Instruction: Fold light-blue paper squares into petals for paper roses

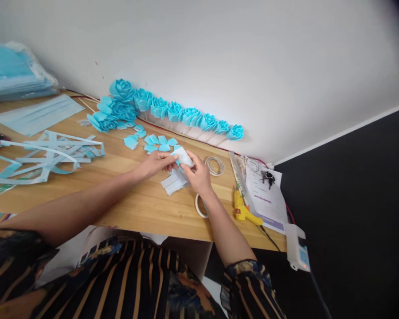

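Note:
Between my two hands, above the middle of the table, is a small piece of mask fabric [184, 157], white on one face with blue at its left edge. My left hand [159, 163] pinches its left side between thumb and fingers. On its right side the thumb and fingers of my right hand [198, 172] are closed. Just below my hands lies a pleated, pale strip of mask fabric [173, 182], partly covered by them. Several cut blue petals [159, 142] are scattered on the table behind my hands.
Blue fabric flowers [175, 111] on sticks line the wall. Trimmed strips [46, 157], a flat mask [40, 115] and a bag of masks [16, 73] lie left. Tape rolls [214, 166], a yellow glue gun [241, 207], papers [267, 201] and keys [268, 177] are right.

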`<state>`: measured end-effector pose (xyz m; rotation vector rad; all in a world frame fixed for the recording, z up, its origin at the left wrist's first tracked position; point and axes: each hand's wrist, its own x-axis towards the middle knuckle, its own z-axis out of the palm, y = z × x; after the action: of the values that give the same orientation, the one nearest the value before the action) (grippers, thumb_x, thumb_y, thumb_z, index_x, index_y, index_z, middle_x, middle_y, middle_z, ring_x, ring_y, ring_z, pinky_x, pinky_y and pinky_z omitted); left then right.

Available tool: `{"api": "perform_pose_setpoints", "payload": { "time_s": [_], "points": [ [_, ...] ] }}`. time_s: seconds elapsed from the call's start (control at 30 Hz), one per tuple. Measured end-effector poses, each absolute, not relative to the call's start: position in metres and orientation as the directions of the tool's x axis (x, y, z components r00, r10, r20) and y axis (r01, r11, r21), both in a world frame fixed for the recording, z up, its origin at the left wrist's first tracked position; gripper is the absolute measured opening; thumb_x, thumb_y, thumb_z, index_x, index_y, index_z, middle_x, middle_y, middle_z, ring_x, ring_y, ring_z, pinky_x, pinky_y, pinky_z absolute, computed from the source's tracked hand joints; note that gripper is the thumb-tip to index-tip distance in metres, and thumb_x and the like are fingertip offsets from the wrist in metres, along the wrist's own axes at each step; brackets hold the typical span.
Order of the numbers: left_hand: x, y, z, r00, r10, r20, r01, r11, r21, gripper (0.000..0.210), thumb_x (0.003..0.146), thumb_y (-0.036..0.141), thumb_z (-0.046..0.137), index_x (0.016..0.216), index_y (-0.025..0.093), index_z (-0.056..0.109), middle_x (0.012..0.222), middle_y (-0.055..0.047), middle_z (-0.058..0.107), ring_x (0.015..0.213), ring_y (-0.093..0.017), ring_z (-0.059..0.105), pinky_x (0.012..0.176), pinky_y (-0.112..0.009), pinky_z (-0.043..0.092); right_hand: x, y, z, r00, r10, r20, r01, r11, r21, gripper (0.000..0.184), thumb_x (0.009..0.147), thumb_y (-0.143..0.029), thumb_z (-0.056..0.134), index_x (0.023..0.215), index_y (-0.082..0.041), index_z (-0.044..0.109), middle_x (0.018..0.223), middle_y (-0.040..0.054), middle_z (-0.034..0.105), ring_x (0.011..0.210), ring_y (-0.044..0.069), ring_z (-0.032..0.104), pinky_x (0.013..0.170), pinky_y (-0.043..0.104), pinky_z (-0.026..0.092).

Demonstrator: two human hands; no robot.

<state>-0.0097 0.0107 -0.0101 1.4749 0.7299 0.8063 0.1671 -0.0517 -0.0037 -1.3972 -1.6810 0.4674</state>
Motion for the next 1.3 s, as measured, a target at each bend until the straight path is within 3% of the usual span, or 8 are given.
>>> {"api": "perform_pose_setpoints", "payload": {
  "time_s": [0.6, 0.97, 1.13, 1.3],
  "points": [
    [-0.0103, 0.0112, -0.0096, 0.584, 0.809, 0.064, -0.033, -0.056, 0.998, 0.046, 0.078, 0.058, 0.066, 0.068, 0.013, 0.068, 0.059, -0.003, 0.063, 0.056, -0.012, 0.055, 0.055, -0.023, 0.042, 0.1691, -0.0512, -0.0015, -0.003, 0.911, 0.412, 0.639, 0.319, -0.700, 0.046, 0.084, -0.028, 0.062, 0.130, -0.029, 0.059, 0.125, 0.0038, 0.069, 0.102, 0.023, 0.067, 0.086, 0.036, 0.054],
    [-0.0092, 0.0110, -0.0109, 0.598, 0.800, 0.050, -0.032, -0.038, 0.999, 0.040, 0.078, 0.051, 0.068, 0.071, 0.013, 0.069, 0.059, -0.002, 0.062, 0.057, -0.011, 0.055, 0.058, -0.023, 0.041, 0.1704, -0.0518, -0.0018, 0.012, 0.911, 0.412, 0.685, 0.293, -0.667, 0.053, 0.084, -0.026, 0.061, 0.136, -0.028, 0.053, 0.110, 0.0045, 0.072, 0.072, 0.017, 0.065, 0.073, 0.032, 0.054],
    [-0.0091, 0.0118, -0.0130, 0.587, 0.809, 0.038, -0.036, -0.020, 0.999, 0.037, 0.077, 0.049, 0.069, 0.069, 0.012, 0.070, 0.058, -0.002, 0.063, 0.056, -0.011, 0.055, 0.056, -0.022, 0.041, 0.1705, -0.0514, -0.0023, -0.015, 0.900, 0.436, 0.712, 0.316, -0.627, 0.053, 0.086, -0.027, 0.061, 0.138, -0.027, 0.051, 0.108, 0.0045, 0.073, 0.081, 0.019, 0.068, 0.077, 0.032, 0.055],
    [-0.0081, 0.0125, -0.0123, 0.564, 0.825, 0.039, -0.048, -0.015, 0.999, 0.037, 0.072, 0.048, 0.073, 0.063, 0.013, 0.069, 0.055, -0.002, 0.062, 0.054, -0.011, 0.054, 0.055, -0.023, 0.042, 0.1691, -0.0515, -0.0028, -0.038, 0.893, 0.448, 0.697, 0.345, -0.628, 0.052, 0.085, -0.025, 0.061, 0.137, -0.027, 0.052, 0.121, 0.0061, 0.069, 0.091, 0.021, 0.068, 0.081, 0.033, 0.055]
  ]
}}
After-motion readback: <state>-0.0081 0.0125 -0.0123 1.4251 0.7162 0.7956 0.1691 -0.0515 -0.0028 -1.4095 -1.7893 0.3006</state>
